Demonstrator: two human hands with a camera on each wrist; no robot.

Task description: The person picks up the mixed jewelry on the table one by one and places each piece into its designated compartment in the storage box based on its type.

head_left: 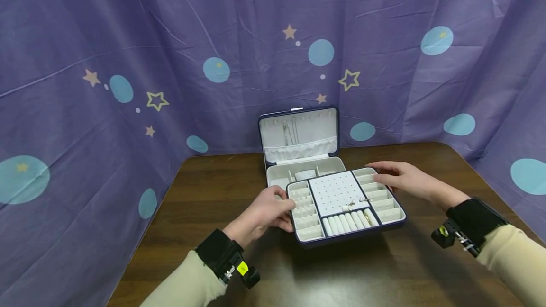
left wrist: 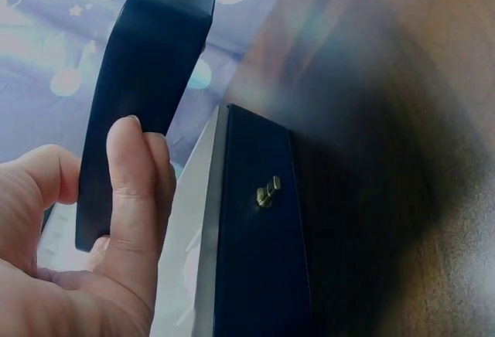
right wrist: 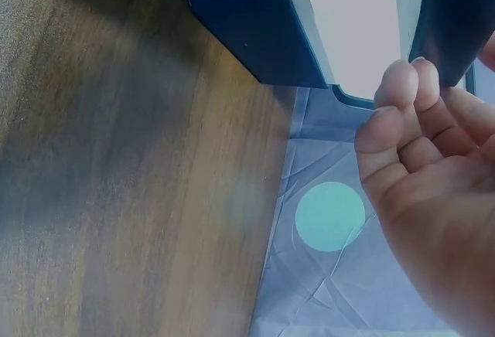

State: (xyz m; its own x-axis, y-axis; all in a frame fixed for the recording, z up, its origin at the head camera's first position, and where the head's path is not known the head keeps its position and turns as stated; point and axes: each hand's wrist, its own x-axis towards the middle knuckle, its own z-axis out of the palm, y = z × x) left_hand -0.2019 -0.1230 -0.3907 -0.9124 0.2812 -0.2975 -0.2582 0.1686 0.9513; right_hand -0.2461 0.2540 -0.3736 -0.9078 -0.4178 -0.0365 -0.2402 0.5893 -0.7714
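Both hands hold a jewelry tray [head_left: 326, 191] with a dark blue outside and white compartments, tilted and raised in front of the open jewelry box [head_left: 277, 174]. My left hand [head_left: 266, 210] pinches its left edge, thumb on the inner side and fingers outside. At the far right corner my right hand [head_left: 409, 181] grips the rim; in the right wrist view its fingers [right wrist: 398, 82] are curled. Small earrings [head_left: 350, 203] sit on the dotted pad, above white ring rolls [head_left: 345, 222]. A gold clasp [left wrist: 267, 192] shows on the box front in the left wrist view.
The box's lid [head_left: 273, 139] stands upright behind, with thin necklaces [head_left: 286, 131] hanging inside. A white cushion [head_left: 304, 174] lies in the box's middle compartment. Box and hands are over a brown wooden table [head_left: 204, 193], backed by a purple curtain [head_left: 251, 22].
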